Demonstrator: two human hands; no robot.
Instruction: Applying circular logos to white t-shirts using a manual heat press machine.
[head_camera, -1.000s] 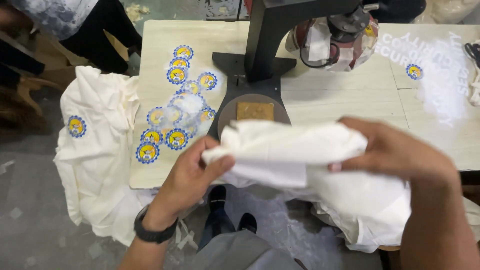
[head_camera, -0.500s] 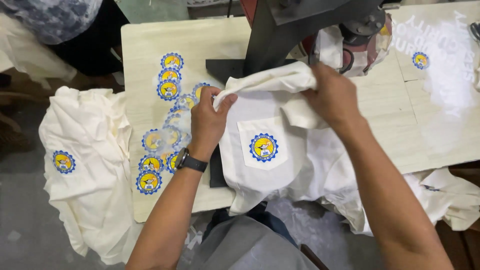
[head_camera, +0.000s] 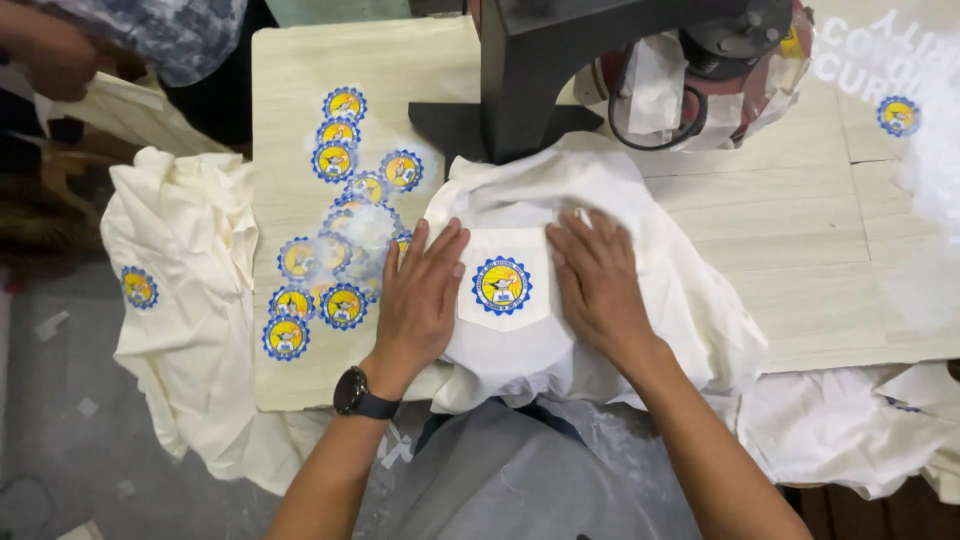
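Observation:
A cream shirt (head_camera: 640, 210) lies draped over the lower plate of a black heat press (head_camera: 560, 70), its pocket facing up. On the pocket is a round blue-and-yellow emblem (head_camera: 501, 285). My left hand (head_camera: 422, 295) lies flat on the cloth just left of the emblem, a black watch on its wrist. My right hand (head_camera: 600, 280) presses flat on the cloth just right of it. Neither hand grips anything.
Several round emblem transfers (head_camera: 340, 220) lie on the pale wooden table (head_camera: 800, 260) to the left. A pile of cream shirts (head_camera: 190, 300) hangs off the left edge, more at lower right (head_camera: 850, 430). Another person's arm (head_camera: 60, 60) shows at top left.
The shirt was bunched up in both hands, then pulled over the press plate. Now it lies spread there and both hands have let go and rest flat on it.

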